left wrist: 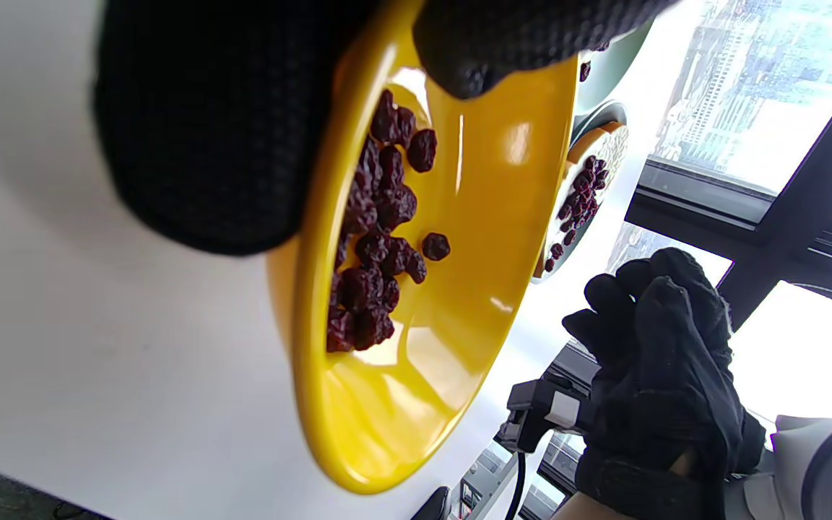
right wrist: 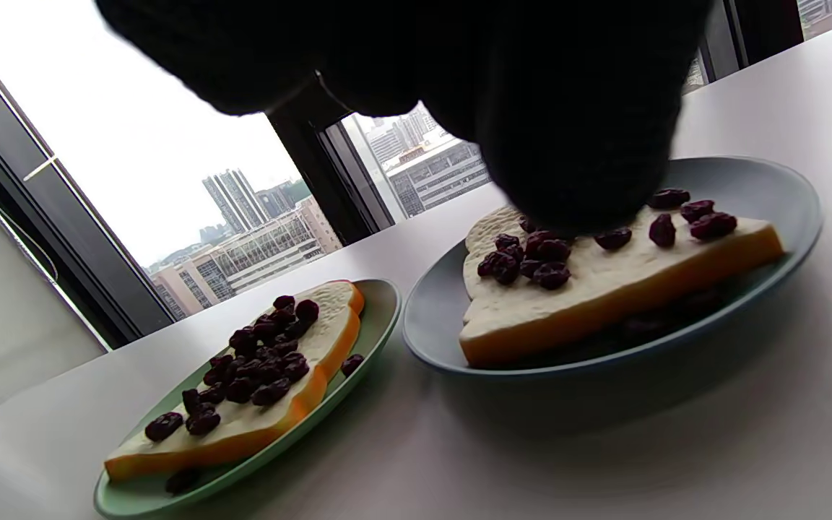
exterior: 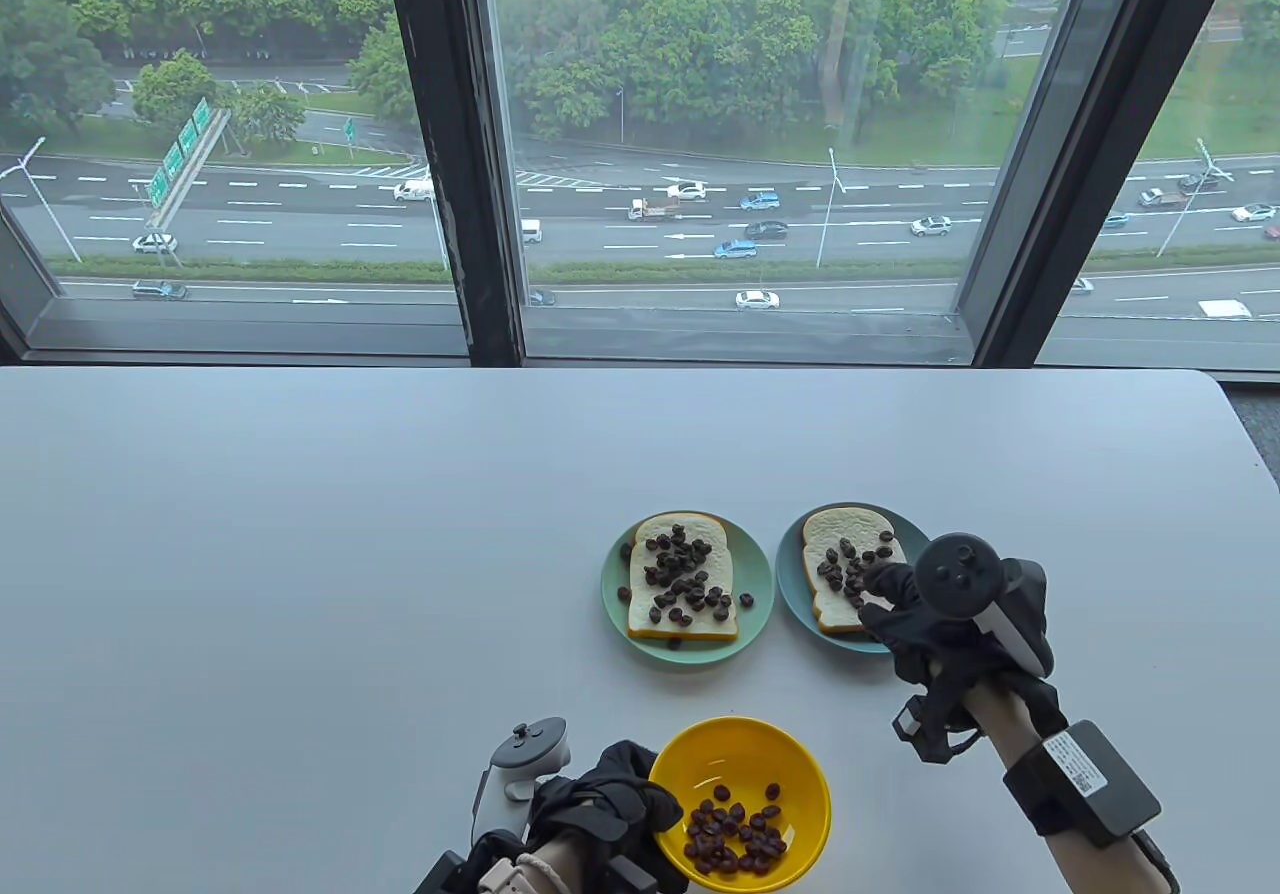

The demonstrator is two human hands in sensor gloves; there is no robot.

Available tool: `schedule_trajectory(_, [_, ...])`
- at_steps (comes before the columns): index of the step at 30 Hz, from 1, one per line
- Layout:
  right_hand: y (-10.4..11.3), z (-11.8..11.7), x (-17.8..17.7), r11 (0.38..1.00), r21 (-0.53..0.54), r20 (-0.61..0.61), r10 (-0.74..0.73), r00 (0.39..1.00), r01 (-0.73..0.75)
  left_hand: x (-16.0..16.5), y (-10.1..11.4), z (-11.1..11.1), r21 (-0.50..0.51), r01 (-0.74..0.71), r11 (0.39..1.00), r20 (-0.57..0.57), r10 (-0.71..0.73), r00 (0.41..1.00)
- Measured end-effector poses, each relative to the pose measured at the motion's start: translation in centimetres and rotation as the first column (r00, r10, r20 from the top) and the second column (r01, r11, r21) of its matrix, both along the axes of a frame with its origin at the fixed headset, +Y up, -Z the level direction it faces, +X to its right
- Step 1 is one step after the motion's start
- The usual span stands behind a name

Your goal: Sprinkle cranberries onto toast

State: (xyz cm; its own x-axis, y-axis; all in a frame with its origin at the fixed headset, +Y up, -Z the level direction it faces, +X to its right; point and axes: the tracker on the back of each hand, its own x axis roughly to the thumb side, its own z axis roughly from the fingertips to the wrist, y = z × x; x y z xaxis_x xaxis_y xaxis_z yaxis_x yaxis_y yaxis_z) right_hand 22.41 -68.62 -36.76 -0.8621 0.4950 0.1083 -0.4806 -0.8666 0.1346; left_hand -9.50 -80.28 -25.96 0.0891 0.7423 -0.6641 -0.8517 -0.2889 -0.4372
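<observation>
A yellow bowl (exterior: 790,774) of cranberries (exterior: 735,839) sits at the table's front; my left hand (exterior: 620,799) grips its left rim, thumb over the edge (left wrist: 474,43). A green plate (exterior: 755,594) holds toast (exterior: 690,534) thickly covered with cranberries. A blue plate (exterior: 795,594) to its right holds a second toast (exterior: 835,534) with fewer cranberries. My right hand (exterior: 885,589) hangs over the near right part of that toast, fingertips bunched and close to its surface (right wrist: 568,188). I cannot tell whether the fingers hold any cranberries.
A few cranberries lie on the green plate off the toast (exterior: 747,600). The white table (exterior: 300,554) runs back to a large window. The table's right edge curves near the blue plate's side.
</observation>
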Motion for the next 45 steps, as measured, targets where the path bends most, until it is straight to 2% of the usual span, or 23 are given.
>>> schedule_trajectory(3, [1.0, 2.5, -3.6, 0.999, -0.04, -0.221, -0.029, 0.975, 0.021, 0.0, 0.0, 0.0, 0.003, 0.002, 1.0, -0.009, -0.002, 1.0])
schedule_trajectory(5, [1.5, 4.4, -6.4, 0.997, -0.076, -0.382, -0.026, 0.924, -0.004, 0.0, 0.1, 0.0, 0.008, 0.003, 1.0, -0.011, -0.003, 1.0])
schedule_trajectory(6, [1.5, 4.9, -7.2, 0.996, -0.088, -0.421, -0.018, 0.907, -0.021, 0.0, 0.1, 0.0, 0.011, 0.003, 1.0, -0.011, -0.003, 1.0])
schedule_trajectory(9, [0.3, 7.3, -10.7, 0.962, -0.148, -0.586, 0.102, 0.804, -0.231, -0.2, 0.5, -0.1, 0.031, -0.007, 0.999, -0.02, 0.008, 1.0])
schedule_trajectory(12, [-1.1, 8.4, -12.5, 0.912, -0.139, -0.662, 0.204, 0.721, -0.385, -0.4, 0.9, -0.1, 0.063, -0.006, 0.998, -0.051, 0.009, 0.999])
schedule_trajectory(14, [-1.9, 9.1, -13.4, 0.892, -0.145, -0.712, 0.207, 0.671, -0.429, -0.5, 1.1, -0.1, 0.073, -0.013, 0.997, -0.065, 0.017, 0.998])
schedule_trajectory(17, [-2.6, 9.6, -14.2, 0.885, -0.106, -0.736, 0.237, 0.634, -0.454, -0.4, 1.0, 0.0, 0.071, -0.007, 0.997, -0.053, 0.011, 0.999])
schedule_trajectory(19, [-2.8, 9.9, -14.3, 0.874, -0.035, -0.739, 0.303, 0.602, -0.484, -0.2, 1.0, 0.1, 0.063, -0.016, 0.998, -0.051, 0.02, 0.998])
schedule_trajectory(24, [-3.8, 10.9, -14.8, 0.893, 0.08, -0.755, 0.345, 0.557, -0.444, 0.2, 1.0, 0.3, 0.075, 0.0, 0.997, -0.032, 0.002, 0.999])
schedule_trajectory(26, [-4.0, 11.6, -15.1, 0.893, 0.189, -0.719, 0.409, 0.562, -0.409, 0.3, 0.7, 0.5, 0.051, -0.004, 0.999, -0.025, 0.005, 1.0])
schedule_trajectory(28, [-4.1, 12.4, -15.5, 0.86, 0.331, -0.646, 0.506, 0.571, -0.388, 0.6, 0.7, 0.7, 0.049, -0.003, 0.999, -0.013, 0.004, 1.0])
schedule_trajectory(30, [-4.0, 12.7, -15.6, 0.83, 0.38, -0.623, 0.556, 0.55, -0.409, 0.7, 0.8, 0.6, 0.08, 0.024, 0.996, 0.0, -0.024, 1.0])
schedule_trajectory(34, [-3.5, 12.2, -15.3, 0.862, 0.323, -0.653, 0.502, 0.567, -0.39, 0.7, 0.8, 0.6, 0.06, -0.007, 0.998, 0.004, 0.007, 1.0])
schedule_trajectory(39, [-3.1, 12.2, -15.0, 0.849, 0.374, -0.615, 0.528, 0.586, -0.372, 0.5, 0.8, 0.5, 0.081, 0.025, 0.996, 0.013, -0.026, 1.0])
schedule_trajectory(45, [-1.2, 11.3, -13.6, 0.875, 0.391, -0.546, 0.47, 0.693, -0.285, 0.3, 0.2, 0.4, 0.031, 0.024, 0.999, 0.006, -0.024, 1.0])
